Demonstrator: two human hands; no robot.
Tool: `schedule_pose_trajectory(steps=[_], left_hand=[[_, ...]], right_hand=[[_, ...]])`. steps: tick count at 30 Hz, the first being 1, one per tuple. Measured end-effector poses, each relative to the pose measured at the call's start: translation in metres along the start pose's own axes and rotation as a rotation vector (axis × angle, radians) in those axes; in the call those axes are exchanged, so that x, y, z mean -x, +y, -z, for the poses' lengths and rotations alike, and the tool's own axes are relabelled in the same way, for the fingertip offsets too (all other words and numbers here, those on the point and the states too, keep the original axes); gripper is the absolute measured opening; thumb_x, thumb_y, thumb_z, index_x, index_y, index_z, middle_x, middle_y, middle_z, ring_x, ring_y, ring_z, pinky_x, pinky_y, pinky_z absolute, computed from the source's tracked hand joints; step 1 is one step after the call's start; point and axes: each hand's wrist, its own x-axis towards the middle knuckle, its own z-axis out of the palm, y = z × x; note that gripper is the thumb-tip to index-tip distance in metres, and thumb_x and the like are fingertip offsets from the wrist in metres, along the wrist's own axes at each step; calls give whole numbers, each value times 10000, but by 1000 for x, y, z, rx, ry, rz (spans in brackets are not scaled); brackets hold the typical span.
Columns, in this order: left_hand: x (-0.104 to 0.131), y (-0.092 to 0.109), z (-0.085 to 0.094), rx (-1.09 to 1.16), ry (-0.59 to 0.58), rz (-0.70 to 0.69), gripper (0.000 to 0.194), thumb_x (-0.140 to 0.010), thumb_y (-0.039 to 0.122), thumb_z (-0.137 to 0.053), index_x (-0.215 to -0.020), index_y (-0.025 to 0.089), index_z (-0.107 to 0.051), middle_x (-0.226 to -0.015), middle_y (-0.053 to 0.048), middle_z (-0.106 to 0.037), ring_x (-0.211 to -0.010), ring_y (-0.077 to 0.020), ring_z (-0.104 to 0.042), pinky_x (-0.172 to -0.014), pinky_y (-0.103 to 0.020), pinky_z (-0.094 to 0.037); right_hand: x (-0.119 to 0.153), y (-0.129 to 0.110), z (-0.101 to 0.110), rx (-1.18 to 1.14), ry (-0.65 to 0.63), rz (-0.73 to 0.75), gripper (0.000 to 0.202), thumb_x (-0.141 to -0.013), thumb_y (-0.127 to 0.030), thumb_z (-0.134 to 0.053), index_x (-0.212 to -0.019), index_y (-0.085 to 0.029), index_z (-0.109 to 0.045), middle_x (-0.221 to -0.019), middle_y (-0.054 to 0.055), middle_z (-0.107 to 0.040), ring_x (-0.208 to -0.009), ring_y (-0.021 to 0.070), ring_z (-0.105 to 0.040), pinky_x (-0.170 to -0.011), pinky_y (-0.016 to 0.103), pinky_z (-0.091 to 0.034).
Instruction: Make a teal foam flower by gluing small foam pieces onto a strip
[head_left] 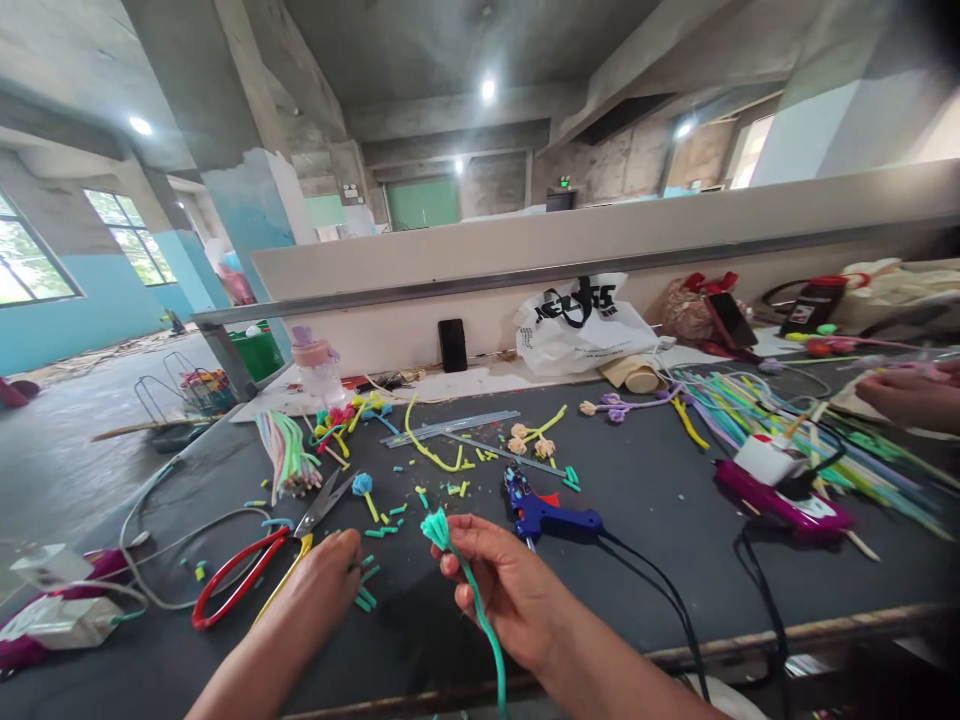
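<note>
Between the thumb and fingers of my right hand is a green pipe cleaner. A tuft of short green pieces gathers at its upper end, and the long stem hangs down past my palm. My left hand is low over the table beside several short cut green pieces. Its fingers are curled downward and mostly hidden behind the hand, so anything in them does not show. Scissors with red and yellow handles lie open, partly under my left forearm. A blue hot glue gun rests beyond my right hand.
A blue pipe-cleaner flower, peach flowers and clear glue sticks lie farther back. Pipe-cleaner bundles flank both sides. A purple power strip with cords is on the right. Another person's hand is at far right.
</note>
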Motion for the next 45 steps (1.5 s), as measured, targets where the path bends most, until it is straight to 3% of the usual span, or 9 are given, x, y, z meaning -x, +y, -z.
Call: schedule_pose_trajectory(steps=[6,10,16,23,29,33,37,42,45], left_hand=[[3,16,18,213,121,83,147,-704,173,-431,-763,231,-553,-637,33,-541,-620,-160,-529,-596,-248,-383],[2,14,18,395,172,94,156,-688,204,-468,-771,222,-598,-669,25,-589,-639,-168,-543,-617,-264,-394],[3,20,16,882,38,198,126,-658,271,-559,-742,178,-576,-541,59,-526,-495,-129,-485,-490,-234,-365],[0,26,19,952,6,259,238,-657,262,-580,-862,144,-608,-573,43,-560,-469,-116,-485,-463,-230,-338],[0,40,17,1241,-16,229,341,-643,332,-668,-921,165,-563,-628,36,-590,-539,-130,-568,-508,-235,-410],[-6,53,4,998,-6,143,191,-698,317,-577,-795,157,-615,-511,29,-564,-469,-138,-531,-477,-250,-403],[-17,59,-8,769,55,70,122,-654,216,-562,-672,168,-673,-577,-10,-631,-554,-167,-570,-562,-275,-420],[-17,58,-6,704,157,98,233,-714,251,-509,-846,194,-693,-696,-24,-678,-564,-179,-582,-605,-300,-432],[-10,61,-6,714,257,60,244,-740,291,-520,-894,199,-686,-842,-57,-692,-740,-216,-612,-709,-322,-446]], right_hand=[[0,-1,-1,2,-6,-4,261,-678,-156,-679,-912,-144,-565,-718,22,-640,-535,61,-556,-411,134,-393],[-1,0,0,7,-17,-1,253,-691,-168,-684,-914,-140,-569,-736,29,-646,-536,62,-561,-408,135,-405],[-1,0,-1,31,-8,-24,190,-749,-157,-625,-928,-138,-564,-734,25,-638,-533,58,-558,-398,131,-406],[-3,2,-1,47,-15,-22,203,-728,-171,-654,-916,-137,-584,-744,22,-644,-535,54,-559,-402,127,-403],[-4,5,1,43,-30,-3,242,-701,-187,-693,-917,-135,-596,-742,23,-648,-547,62,-566,-410,138,-416],[-6,8,2,63,-33,65,297,-668,-229,-729,-917,-138,-594,-733,26,-652,-546,76,-570,-417,157,-433],[-9,9,3,68,-23,116,315,-648,-246,-743,-893,-133,-580,-720,30,-650,-541,82,-566,-421,166,-443],[-10,4,2,70,18,141,299,-662,-233,-731,-879,-137,-550,-707,23,-639,-520,73,-553,-432,172,-459],[-9,5,1,92,24,182,300,-686,-242,-710,-894,-148,-515,-705,20,-633,-520,77,-550,-427,175,-460]])
